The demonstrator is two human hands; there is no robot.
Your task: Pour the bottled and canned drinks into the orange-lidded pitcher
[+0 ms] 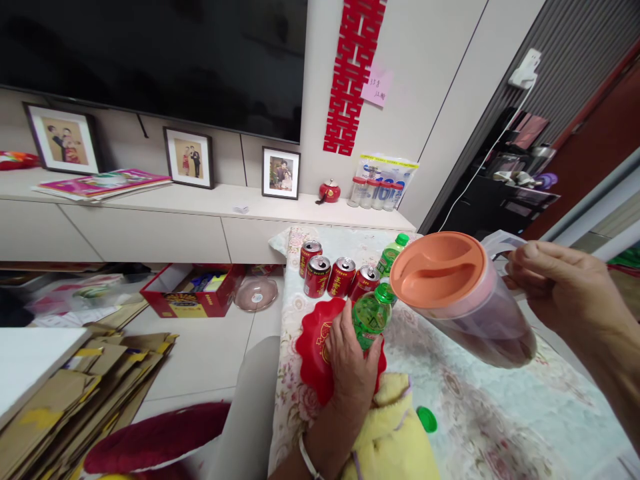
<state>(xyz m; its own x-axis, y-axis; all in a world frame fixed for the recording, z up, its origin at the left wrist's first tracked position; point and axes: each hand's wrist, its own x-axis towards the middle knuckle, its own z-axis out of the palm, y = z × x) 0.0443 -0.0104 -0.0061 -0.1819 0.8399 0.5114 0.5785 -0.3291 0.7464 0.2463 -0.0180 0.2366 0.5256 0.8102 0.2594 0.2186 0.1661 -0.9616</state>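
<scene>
1. Left hand (350, 363): fingers grasping the green bottle (370, 319) around its body, neck uppermost
2. The green bottle is over the red tray (311, 343) on the bench (485, 413); the hand hides whether its base touches the tray
3. Right hand (563, 280): fingers gripping the handle (503, 241) of the pitcher (470, 323), held up above the bench
4. The pitcher tilts toward the green bottle, its orange lid (440, 270) near the bottle's neck; dark liquid (507, 348) shows low inside, and I cannot tell whether any flows
5. Four red cans (342, 277) stand close together behind the tray, with a second bottle (391, 257) at their right
6. A yellow cloth (397, 440) lies in front of the tray, a green cap (427, 419) just to its right
7. Beyond, the cabinet (190, 230) carries photo frames (281, 172), a red pot (329, 193) and jars (367, 195)
</scene>
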